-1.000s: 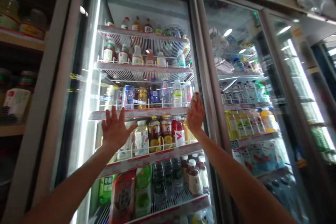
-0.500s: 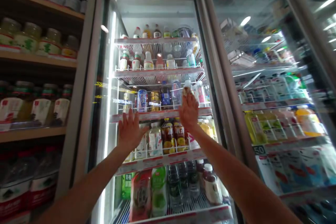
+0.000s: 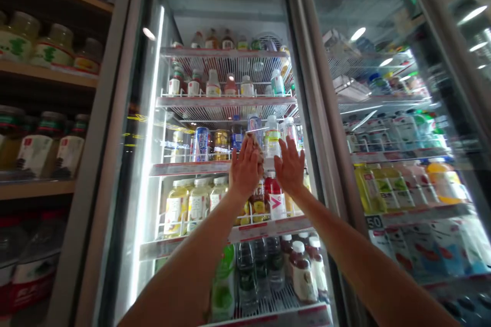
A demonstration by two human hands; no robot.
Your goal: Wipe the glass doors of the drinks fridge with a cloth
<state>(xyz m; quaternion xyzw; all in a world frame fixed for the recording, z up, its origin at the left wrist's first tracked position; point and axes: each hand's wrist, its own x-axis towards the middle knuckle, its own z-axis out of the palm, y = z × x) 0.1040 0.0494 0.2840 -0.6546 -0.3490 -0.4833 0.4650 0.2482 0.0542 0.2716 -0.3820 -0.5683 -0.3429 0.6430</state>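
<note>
My left hand (image 3: pixel 245 171) lies flat against the glass door (image 3: pixel 215 10) of a drinks fridge, at the height of the can shelf. Under its fingers is a crumpled brownish cloth (image 3: pixel 261 156), pressed to the glass and mostly hidden by the hand. Just to the right, my right hand (image 3: pixel 290 167) is raised at the same glass with its fingers spread, and nothing shows in it. Behind the hands, inside the fridge, stand a blue can (image 3: pixel 201 144), a gold can (image 3: pixel 221 145) and a bottle with a red label area (image 3: pixel 275 196).
Wooden shelves (image 3: pixel 49 71) with jars and bottles stand to the left. On the right is another glass-door fridge (image 3: pixel 399 158) full of drinks. A metal door frame (image 3: pixel 318 97) runs between the two fridges. Ceiling lights reflect in the glass.
My left hand has moved right to the middle of the door and now has the cloth. My right hand, which had the cloth, has let go and shifted slightly right.
</note>
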